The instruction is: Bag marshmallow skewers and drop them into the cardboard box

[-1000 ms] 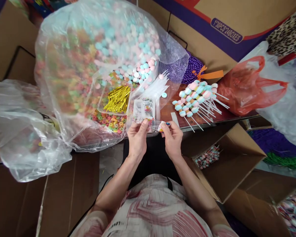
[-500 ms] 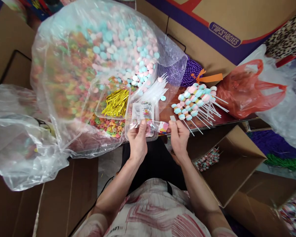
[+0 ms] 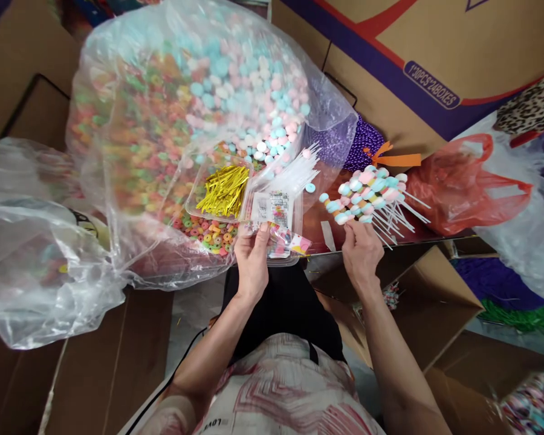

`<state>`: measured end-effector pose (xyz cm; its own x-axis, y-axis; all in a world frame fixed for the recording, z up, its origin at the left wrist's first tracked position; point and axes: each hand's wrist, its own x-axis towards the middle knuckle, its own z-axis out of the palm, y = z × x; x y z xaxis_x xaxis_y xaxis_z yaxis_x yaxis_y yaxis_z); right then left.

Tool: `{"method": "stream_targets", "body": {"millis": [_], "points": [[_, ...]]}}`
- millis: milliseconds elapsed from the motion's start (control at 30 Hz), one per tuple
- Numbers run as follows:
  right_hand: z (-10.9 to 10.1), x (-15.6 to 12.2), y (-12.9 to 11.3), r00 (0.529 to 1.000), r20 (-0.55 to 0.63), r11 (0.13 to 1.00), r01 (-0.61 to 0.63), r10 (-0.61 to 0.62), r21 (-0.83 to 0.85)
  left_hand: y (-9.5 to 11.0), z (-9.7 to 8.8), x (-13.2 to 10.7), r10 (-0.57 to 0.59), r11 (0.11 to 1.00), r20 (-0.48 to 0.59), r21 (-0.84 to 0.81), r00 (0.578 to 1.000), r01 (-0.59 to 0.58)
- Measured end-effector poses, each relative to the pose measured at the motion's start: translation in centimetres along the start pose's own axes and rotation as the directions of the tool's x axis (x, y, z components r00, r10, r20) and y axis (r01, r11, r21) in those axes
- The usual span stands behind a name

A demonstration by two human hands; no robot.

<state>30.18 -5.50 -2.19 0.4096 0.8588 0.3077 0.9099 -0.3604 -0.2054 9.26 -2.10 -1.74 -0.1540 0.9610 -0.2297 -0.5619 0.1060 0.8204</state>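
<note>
My left hand point(image 3: 252, 260) pinches a small clear printed bag point(image 3: 286, 240) at the front edge of a clear tray holding more such bags point(image 3: 274, 208). My right hand point(image 3: 361, 252) has reached right to a pile of candy skewers point(image 3: 370, 194), pastel pink and blue sweets on white sticks, and its fingertips touch the stick ends. Whether it grips a skewer I cannot tell. A second clear tray with gold twist ties point(image 3: 224, 190) sits just left of the bags. Bare white sticks point(image 3: 294, 172) lie behind them.
A huge clear sack of pastel and ring-shaped candies point(image 3: 185, 121) fills the left of the table. A red plastic bag point(image 3: 462, 181) and purple beads point(image 3: 358, 139) lie at the right. An open cardboard box point(image 3: 430, 302) with wrapped skewers stands below the table edge.
My right hand let go of the small bag and moved right to the candy skewers. My left hand keeps the bag. The view shifted slightly.
</note>
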Motion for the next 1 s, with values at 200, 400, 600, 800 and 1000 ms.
{"method": "stream_targets", "body": {"millis": [200,400,600,800,1000], "points": [[-3.2,4.9,-3.0,0.978,0.194,0.982,0.103,-0.072,-0.155,0.0,-0.7,0.1,0.02,0.999,0.016,-0.026,1.0,-0.02],[-4.2,7.8,-5.2,0.926,0.358,0.902,0.25,-0.117,-0.351,-0.2,-0.8,0.3,-0.02,0.997,0.01,-0.079,1.0,0.021],[-4.8,9.1,-5.6,0.887,0.428,0.853,0.351,-0.171,-0.386,-0.2,-1.1,0.4,-0.014,0.996,0.028,-0.088,1.0,0.017],[-6.2,10.3,-6.9,0.827,0.516,0.787,0.465,-0.223,-0.406,0.0,-1.0,0.3,-0.025,0.997,0.022,-0.076,0.999,0.027],[-5.8,13.0,-8.2,0.756,0.605,0.736,0.554,-0.249,-0.389,-0.1,-1.0,0.3,-0.02,0.995,0.02,-0.093,1.0,0.021]]}}
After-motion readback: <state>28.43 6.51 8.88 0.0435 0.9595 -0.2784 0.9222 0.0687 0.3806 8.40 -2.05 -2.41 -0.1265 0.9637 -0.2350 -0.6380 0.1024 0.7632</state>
